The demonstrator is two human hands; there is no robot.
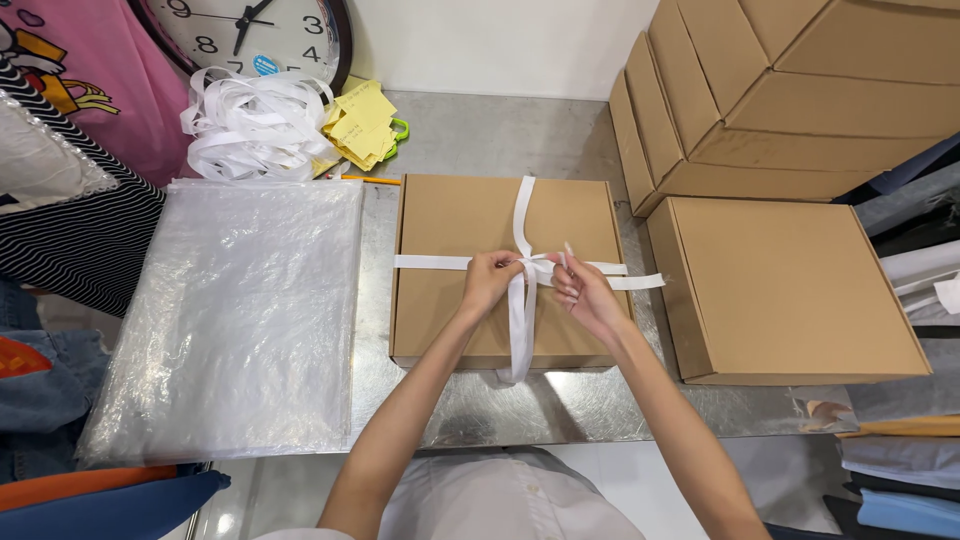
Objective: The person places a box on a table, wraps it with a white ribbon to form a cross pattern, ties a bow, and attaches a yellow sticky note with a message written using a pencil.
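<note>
Centrally, a flat brown cardboard box (470, 225) lies on the steel worktop (500, 410), wrapped crosswise with white strapping ribbon (521, 215). Left hand (490, 280) sits at the crossing point, fingers pinched shut on the ribbon; right hand (583, 290) is just beside it, fingers also closed on the ribbon at the knot, nails up. One tail hangs down over the box's near edge, another sticks out right past the box side, toward a second closed box (780, 290) that sits apart on the right. Stacked cartons (790, 90) lean behind that one. Left of the wrapped box, touching or nearly so, lies a pile of clear plastic bags (235, 310); behind it a loose heap of white ribbon (255, 125), yellow paper notes (360, 125), and a wall clock (250, 30). Folded clothes (900, 480) sit at the lower right. Risk, as a judgement: the crossing looks off-centre to the right, so if either pinch slackens the ribbon could slide along the lid and the wrap go loose; pulling hard on the thin ribbon could also dent the cardboard edge or let the hanging tail slip out of the knot.
</note>
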